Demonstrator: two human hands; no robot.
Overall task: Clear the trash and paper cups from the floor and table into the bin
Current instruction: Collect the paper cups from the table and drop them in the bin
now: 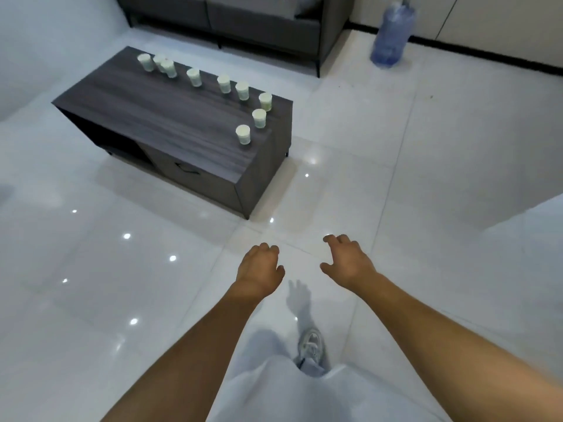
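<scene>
Cups [242, 134], nine of them, all stand on the table [170, 123] well ahead and left of both hands, left hand [259, 266] and right hand [347, 260] loose and holding nothing, no bin in sight, so clearing looks barely begun.

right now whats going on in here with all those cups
A person stands on the tiled floor, left hand and right hand held out, holding nothing. Nine paper cups stand upright on the dark low table ahead. No bin is in view, so clearing the cups has yet to begin.
</scene>
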